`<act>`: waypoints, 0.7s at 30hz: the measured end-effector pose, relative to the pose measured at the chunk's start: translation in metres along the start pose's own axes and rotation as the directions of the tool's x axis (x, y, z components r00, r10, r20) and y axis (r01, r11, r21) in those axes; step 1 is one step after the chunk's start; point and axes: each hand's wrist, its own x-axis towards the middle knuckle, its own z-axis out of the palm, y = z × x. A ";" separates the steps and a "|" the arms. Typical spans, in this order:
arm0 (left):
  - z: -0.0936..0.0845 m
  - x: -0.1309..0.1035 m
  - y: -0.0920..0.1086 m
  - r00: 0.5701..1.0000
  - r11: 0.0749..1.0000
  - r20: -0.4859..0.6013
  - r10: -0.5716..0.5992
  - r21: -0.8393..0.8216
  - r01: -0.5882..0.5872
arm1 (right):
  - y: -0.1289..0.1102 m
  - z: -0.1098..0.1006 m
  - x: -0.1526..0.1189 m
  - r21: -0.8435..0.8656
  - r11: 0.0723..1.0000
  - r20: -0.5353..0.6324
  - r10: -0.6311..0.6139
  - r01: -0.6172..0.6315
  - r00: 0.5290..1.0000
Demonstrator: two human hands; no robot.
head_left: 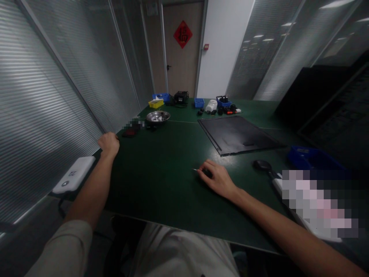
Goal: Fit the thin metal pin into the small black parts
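My right hand [216, 177] rests low over the green table [161, 169], right of the middle. Its thumb and index finger pinch a small thin object [195, 169] with a pale pointed tip; what it is, I cannot make out. At the table's left edge is my left hand [109, 144], its fingers curled into a closed shape. Whether anything is inside it is hidden. Just beyond the left hand lies a dark red and black item [130, 132], partly blurred out.
A metal bowl [158, 117] holds small pale pieces. A black mat [239, 134] lies beyond my right hand. Blue bins [199, 102] and a yellow tray [156, 103] stand at the back. A white device [74, 175] is at the left, a blue tray [314, 158] at the right.
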 end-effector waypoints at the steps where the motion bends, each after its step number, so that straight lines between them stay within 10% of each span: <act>1: 0.001 0.000 -0.001 1.000 1.000 -0.009 0.016 0.006 -0.016 | 0.000 0.000 0.000 0.001 1.000 0.001 0.000 0.000 1.000; 9: -0.010 -0.025 0.046 0.905 0.851 -0.128 0.406 -0.308 -0.425 | -0.002 0.000 0.000 0.018 1.000 0.015 0.025 -0.025 1.000; 13: -0.019 -0.091 0.113 0.616 0.441 -0.063 0.785 -0.641 -0.628 | -0.003 -0.001 0.001 0.018 0.999 0.016 0.035 -0.036 0.999; 17: -0.022 -0.166 0.157 0.144 0.059 -0.025 0.989 -0.836 -0.546 | -0.003 -0.002 0.002 0.017 1.000 0.009 0.026 -0.026 1.000; 19: -0.021 -0.189 0.165 0.052 -0.019 -0.051 0.997 -0.870 -0.492 | -0.003 -0.002 0.002 0.003 1.000 0.017 0.027 -0.027 0.999; 21: -0.019 -0.199 0.167 0.055 -0.024 -0.056 0.997 -0.887 -0.461 | -0.003 -0.002 0.001 -0.019 0.999 0.033 0.028 -0.028 0.999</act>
